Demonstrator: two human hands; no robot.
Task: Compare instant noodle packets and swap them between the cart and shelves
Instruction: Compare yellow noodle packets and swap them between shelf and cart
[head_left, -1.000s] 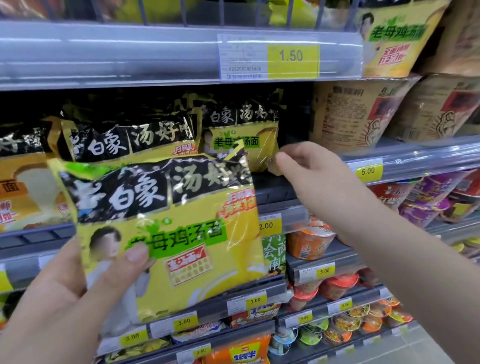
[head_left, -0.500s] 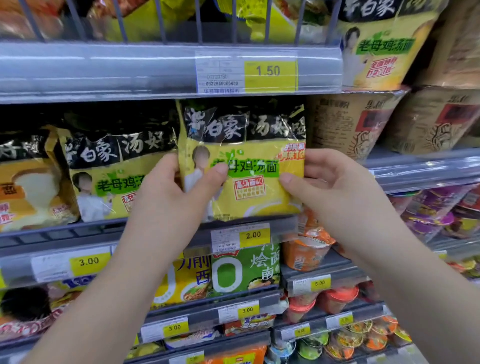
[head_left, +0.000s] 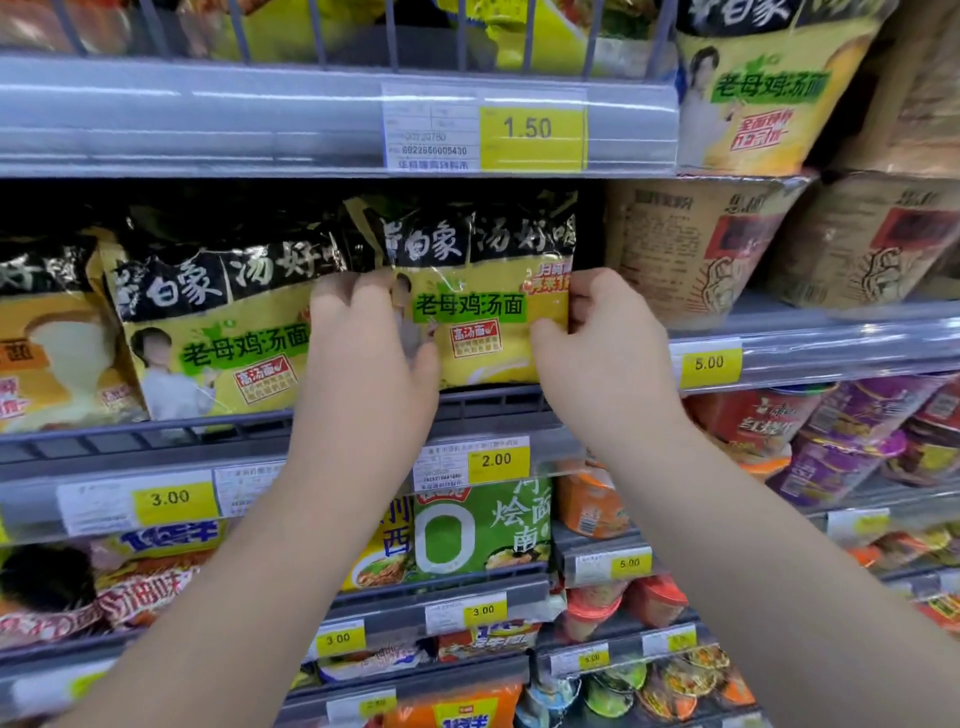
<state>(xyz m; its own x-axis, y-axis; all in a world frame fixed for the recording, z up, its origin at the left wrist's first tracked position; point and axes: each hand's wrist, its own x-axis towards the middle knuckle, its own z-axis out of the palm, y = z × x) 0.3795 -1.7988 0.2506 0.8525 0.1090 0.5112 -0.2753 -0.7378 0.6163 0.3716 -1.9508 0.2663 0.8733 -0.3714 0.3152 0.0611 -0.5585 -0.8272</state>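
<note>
A yellow and black instant noodle packet (head_left: 483, 296) stands upright on the middle shelf (head_left: 488, 402), inside the shelf opening. My left hand (head_left: 369, 348) grips its left edge, thumb on the front. My right hand (head_left: 597, 343) pinches its right edge with curled fingers. A second packet of the same kind (head_left: 218, 332) stands just to its left, untouched. No cart is in view.
An orange-yellow packet (head_left: 41, 353) sits at the far left. Brown noodle bowls (head_left: 696, 249) fill the shelf to the right. Price tags (head_left: 530, 130) line the shelf rails. Lower shelves hold more packets (head_left: 483, 525) and cup noodles (head_left: 831, 431).
My left hand carried the packet up from in front of me onto the middle shelf. My right hand came onto its right edge, and both hands pushed it further in.
</note>
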